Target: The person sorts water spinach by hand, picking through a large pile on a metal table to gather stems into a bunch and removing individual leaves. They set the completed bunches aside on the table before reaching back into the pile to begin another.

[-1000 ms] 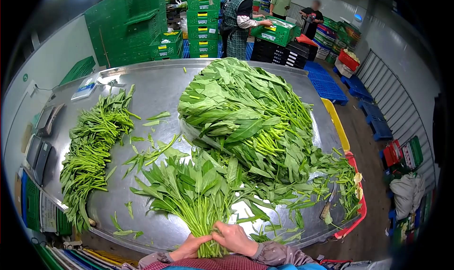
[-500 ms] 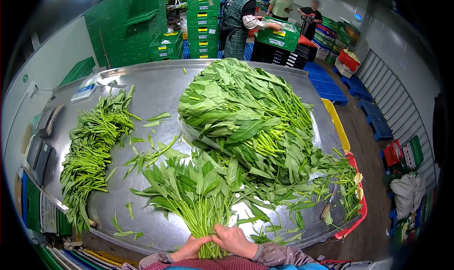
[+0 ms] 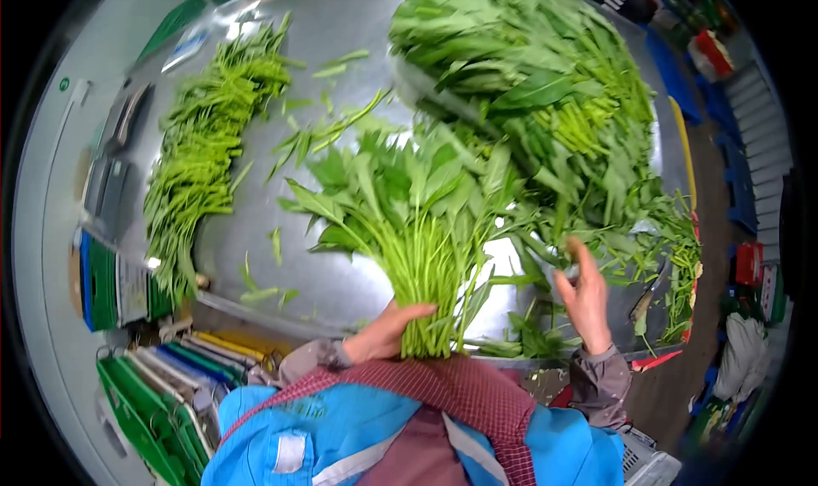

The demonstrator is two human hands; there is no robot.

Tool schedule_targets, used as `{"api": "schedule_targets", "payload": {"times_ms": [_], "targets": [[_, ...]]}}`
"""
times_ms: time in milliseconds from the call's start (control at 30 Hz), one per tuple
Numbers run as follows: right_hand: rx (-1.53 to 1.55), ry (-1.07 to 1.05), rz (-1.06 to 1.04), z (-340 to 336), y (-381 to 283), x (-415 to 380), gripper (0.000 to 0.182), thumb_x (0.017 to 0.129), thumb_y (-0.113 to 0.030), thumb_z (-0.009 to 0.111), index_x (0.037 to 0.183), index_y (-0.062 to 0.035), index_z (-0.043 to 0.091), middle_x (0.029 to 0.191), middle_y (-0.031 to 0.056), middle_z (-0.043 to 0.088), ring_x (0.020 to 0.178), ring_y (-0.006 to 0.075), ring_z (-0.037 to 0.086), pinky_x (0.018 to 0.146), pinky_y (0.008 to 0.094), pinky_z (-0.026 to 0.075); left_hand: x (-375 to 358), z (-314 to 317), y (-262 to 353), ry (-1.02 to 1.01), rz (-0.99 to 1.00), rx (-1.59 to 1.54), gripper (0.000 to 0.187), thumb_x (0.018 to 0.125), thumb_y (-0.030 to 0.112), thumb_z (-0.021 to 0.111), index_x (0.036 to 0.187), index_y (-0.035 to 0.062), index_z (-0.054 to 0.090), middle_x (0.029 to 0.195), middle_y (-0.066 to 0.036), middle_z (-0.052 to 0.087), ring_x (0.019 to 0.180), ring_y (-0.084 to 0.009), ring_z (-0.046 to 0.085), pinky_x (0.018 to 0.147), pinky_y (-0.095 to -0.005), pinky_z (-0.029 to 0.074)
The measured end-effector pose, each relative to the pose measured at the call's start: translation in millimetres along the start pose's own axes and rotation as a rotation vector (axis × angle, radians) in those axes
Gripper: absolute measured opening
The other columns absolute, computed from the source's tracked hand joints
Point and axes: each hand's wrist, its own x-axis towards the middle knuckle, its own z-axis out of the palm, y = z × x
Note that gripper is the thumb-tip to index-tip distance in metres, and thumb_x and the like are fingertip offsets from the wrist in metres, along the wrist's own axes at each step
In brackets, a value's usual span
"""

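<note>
My left hand [image 3: 392, 328] is wrapped around the lower stems of a bunch of water spinach [image 3: 417, 222], whose leaves fan out away from me. The stem ends point towards my apron at the table's near edge. My right hand [image 3: 586, 294] is off the bunch, to its right, with thumb and fingers apart and nothing seen in it. Just beyond its fingertips lie loose water spinach leaves [image 3: 613, 239]. A big heap of water spinach [image 3: 528, 86] rises behind, at the right.
Along the left side of the metal table [image 3: 247, 264] lies a row of water spinach bunches [image 3: 200, 162]. A knife [image 3: 645, 303] rests near the right edge. Scales [image 3: 106, 179] stand at the left edge; crates [image 3: 145, 401] are stacked below, at the near left.
My right hand has let go of the stems and moved right. The left hand keeps its hold on the bunch. My view has tilted down, showing more of my apron.
</note>
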Motion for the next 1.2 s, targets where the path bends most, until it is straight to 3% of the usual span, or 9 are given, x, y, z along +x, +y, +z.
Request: {"api": "schedule_targets", "payload": {"times_ms": [33,133,267,400,600,733,900,1000,1200], "targets": [[-0.448,0.034,0.074,0,0,-8,0.041,0.074,-0.009,0.056,0.113,-0.0039,0.048,0.095,0.0200,0.057,0.068,0.0317,0.057,0.062,0.0364,0.046,2,-5,-4,0.033,0.032,0.030,0.045,0.078,0.007,0.056,0.120,0.0046,0.040,0.110,-0.011,0.052,0.096,-0.0234,0.054,0.081,-0.0392,0.048],[-0.126,-0.049,-0.046,17,-4,-22,0.040,0.075,-0.012,0.056,0.112,-0.0008,0.047,0.094,0.0204,0.057,0.066,0.0352,0.056,0.061,0.0372,0.046,1,-3,2,0.015,0.035,0.011,0.045,0.078,0.008,0.056,0.119,0.0032,0.039,0.110,-0.012,0.052,0.095,-0.0229,0.055,0.079,-0.0378,0.049],[0.679,-0.714,0.367,74,-25,-33,0.032,0.083,-0.019,0.053,0.105,0.0037,0.049,0.083,0.0128,0.061,0.063,0.0174,0.056,0.056,0.0287,0.044,0,-6,2,-0.067,0.003,-0.040,0.043,0.078,0.009,0.055,0.118,0.0016,0.039,0.107,-0.011,0.052,0.093,-0.0220,0.056,0.078,-0.0363,0.050],[0.998,-0.568,0.440,115,-33,-37,0.031,0.085,-0.021,0.051,0.102,0.0051,0.050,0.076,0.0077,0.060,0.064,0.0097,0.053,0.053,0.0245,0.041,-1,-11,1,-0.021,-0.022,-0.007,0.044,0.079,0.009,0.055,0.120,0.0025,0.039,0.111,-0.012,0.051,0.098,-0.0234,0.053,0.082,-0.0374,0.047],[0.289,-0.247,0.075,99,-40,-34,0.036,0.083,-0.024,0.054,0.108,-0.0011,0.042,0.079,0.0080,0.054,0.058,0.0154,0.052,0.051,0.0268,0.039,4,-18,-1,-0.092,-0.123,-0.118,0.046,0.079,0.010,0.054,0.122,0.0023,0.038,0.114,-0.013,0.050,0.100,-0.0250,0.052,0.086,-0.0399,0.044],[0.351,-0.093,0.021,84,-48,-22,0.041,0.079,-0.016,0.057,0.111,-0.0004,0.037,0.072,0.0051,0.046,0.051,0.0142,0.043,0.047,0.0280,0.035,7,-28,-5,-0.126,-0.161,-0.140,0.047,0.080,0.012,0.053,0.122,0.0011,0.037,0.115,-0.014,0.050,0.102,-0.0258,0.052,0.087,-0.0409,0.042],[0.554,-0.381,0.115,95,-48,-12,0.018,0.079,-0.011,0.060,0.085,0.0036,0.052,0.056,0.0006,0.044,0.048,0.0077,0.041,0.044,0.0233,0.033,7,-27,-2,-0.221,-0.159,-0.176,0.046,0.081,0.014,0.051,0.123,0.0012,0.036,0.116,-0.013,0.050,0.102,-0.0235,0.052,0.087,-0.0399,0.043],[1.051,-0.460,0.421,104,-43,-14,0.011,0.081,-0.008,0.057,0.082,0.0018,0.051,0.059,-0.0007,0.048,0.050,0.0062,0.045,0.045,0.0196,0.037,3,-16,5,-0.337,-0.139,-0.198,0.049,0.081,0.014,0.050,0.125,0.0013,0.034,0.120,-0.014,0.047,0.106,-0.0231,0.049,0.090,-0.0397,0.041],[1.080,-0.553,0.442,99,-46,-26,0.009,0.082,-0.006,0.055,0.079,-0.0015,0.047,0.063,-0.0002,0.051,0.056,0.0052,0.050,0.051,0.0173,0.039,10,-30,0,-0.331,-0.171,-0.172,0.049,0.081,0.015,0.050,0.126,0.0015,0.034,0.122,-0.013,0.046,0.108,-0.0225,0.048,0.091,-0.0390,0.040]]}}
